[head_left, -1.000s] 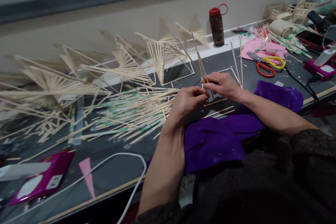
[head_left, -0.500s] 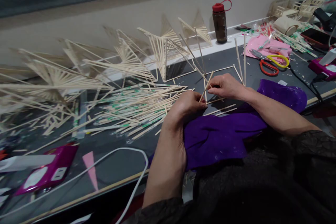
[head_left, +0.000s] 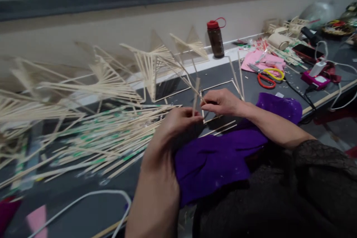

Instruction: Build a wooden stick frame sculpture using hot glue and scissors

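My left hand [head_left: 181, 119] pinches a short wooden stick [head_left: 196, 95] that stands nearly upright and is blurred by motion. Close beside it on the right, my right hand [head_left: 220, 102] has its fingers closed on a thin long stick [head_left: 186, 74] slanting up to the left. Under and behind my hands lies a stick frame [head_left: 217, 85] on the dark table, with two sticks [head_left: 241, 76] rising at its right corner. Purple cloth [head_left: 212, 167] lies below my wrists.
Many loose sticks [head_left: 125, 134] cover the left side, with fan-shaped stick structures [head_left: 111, 81] behind. A bottle with a red cap [head_left: 216, 41] stands by the wall. Scissors [head_left: 267, 76], pink cloth [head_left: 258, 59] and a magenta device [head_left: 315, 80] are on the right. A white cable [head_left: 92, 193] curves at front left.
The view has swung right, so the table things appear further left. The short stick at my left hand has gone from slanting across the long stick to nearly upright.
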The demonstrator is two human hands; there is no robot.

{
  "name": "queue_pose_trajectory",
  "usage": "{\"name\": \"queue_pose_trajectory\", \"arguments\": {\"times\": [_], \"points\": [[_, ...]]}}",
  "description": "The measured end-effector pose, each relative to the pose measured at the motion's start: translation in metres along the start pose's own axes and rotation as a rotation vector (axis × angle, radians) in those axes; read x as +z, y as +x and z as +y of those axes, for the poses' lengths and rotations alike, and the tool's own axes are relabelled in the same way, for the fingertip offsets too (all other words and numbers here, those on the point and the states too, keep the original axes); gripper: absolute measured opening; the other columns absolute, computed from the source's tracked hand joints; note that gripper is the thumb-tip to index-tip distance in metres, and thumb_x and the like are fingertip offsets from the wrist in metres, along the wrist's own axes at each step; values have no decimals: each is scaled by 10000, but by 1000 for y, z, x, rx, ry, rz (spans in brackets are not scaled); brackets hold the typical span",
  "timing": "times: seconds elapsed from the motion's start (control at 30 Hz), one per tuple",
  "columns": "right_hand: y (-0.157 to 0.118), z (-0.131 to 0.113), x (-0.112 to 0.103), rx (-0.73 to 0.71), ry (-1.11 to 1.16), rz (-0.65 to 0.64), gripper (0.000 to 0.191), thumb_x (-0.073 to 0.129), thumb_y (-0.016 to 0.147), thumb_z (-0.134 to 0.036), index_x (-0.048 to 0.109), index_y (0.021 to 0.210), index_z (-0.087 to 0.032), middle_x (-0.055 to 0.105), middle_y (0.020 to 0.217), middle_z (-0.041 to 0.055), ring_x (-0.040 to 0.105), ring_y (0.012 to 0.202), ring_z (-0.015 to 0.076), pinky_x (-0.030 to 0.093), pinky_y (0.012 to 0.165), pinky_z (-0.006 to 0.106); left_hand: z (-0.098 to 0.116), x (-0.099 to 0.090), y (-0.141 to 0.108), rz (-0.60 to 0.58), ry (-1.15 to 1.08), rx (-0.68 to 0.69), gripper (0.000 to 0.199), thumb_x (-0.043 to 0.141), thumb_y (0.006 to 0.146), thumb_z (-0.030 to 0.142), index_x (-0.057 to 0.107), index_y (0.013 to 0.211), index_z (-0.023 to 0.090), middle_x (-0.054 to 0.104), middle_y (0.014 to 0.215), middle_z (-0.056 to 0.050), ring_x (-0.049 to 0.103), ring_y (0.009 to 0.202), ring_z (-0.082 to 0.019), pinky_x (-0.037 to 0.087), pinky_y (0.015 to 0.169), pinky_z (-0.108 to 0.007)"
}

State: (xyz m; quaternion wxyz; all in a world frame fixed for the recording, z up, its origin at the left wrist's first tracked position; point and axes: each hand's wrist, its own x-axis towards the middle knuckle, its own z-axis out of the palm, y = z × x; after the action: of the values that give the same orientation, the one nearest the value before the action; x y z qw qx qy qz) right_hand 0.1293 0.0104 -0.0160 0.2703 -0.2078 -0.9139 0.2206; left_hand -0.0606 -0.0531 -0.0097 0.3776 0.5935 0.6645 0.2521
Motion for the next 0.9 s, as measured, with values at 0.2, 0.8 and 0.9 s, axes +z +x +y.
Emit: {"name": "queue_pose_trajectory", "arguments": {"times": [0.2,0.8,0.9], "points": [[-2,-4,-4,-59,-38,22,176,488,988,-242,643,978,-160,648,926,43,590,870,148,433,793,268,23,5,-10,275,-536,255,279,784,569,306,738,814,182,570,496,37,405,430,-77,289,422,-216],[-80,22,-108,770,-748,219,379,365,1037,-319,690,1106,-137,714,1116,130,653,999,203,441,817,283,35,19,-13,292,-584,237,173,755,586,306,683,663,169,606,579,11,426,431,-74,293,395,-214],[-97,52,-122,1005,-848,87,379,393,994,-224,664,1208,-68,678,1208,228,675,1036,272,474,808,319,34,21,-11,249,-569,216,183,753,580,307,682,677,169,595,560,12,424,424,-77,290,391,-215]]}}
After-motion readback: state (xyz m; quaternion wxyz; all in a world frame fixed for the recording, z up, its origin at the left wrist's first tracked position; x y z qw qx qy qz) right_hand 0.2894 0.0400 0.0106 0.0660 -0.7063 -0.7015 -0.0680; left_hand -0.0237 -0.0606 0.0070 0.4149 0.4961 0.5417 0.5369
